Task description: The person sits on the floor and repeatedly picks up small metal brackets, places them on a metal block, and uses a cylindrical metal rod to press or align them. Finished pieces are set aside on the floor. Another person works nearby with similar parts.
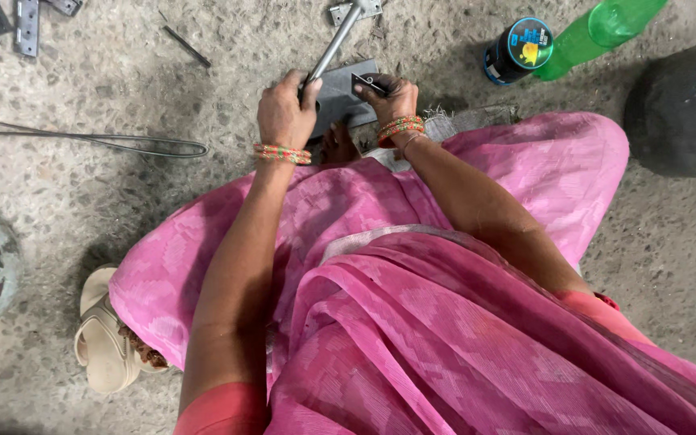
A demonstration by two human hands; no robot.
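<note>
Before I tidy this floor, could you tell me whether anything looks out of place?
The green bottle lies on its side beside a dark round tin, and a sandal sits off the foot. Nothing looks spilled or broken.

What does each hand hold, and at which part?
The left hand grips the metal rod at its lower end. The right hand pinches a small dark metal piece over the grey plate; which part is unclear.

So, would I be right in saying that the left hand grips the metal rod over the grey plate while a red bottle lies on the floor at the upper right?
Not quite: the bottle is green, not red, as the head view shows. The rest stands: the left hand grips the metal rod over the grey plate, and the bottle lies on the floor at the upper right.
</note>
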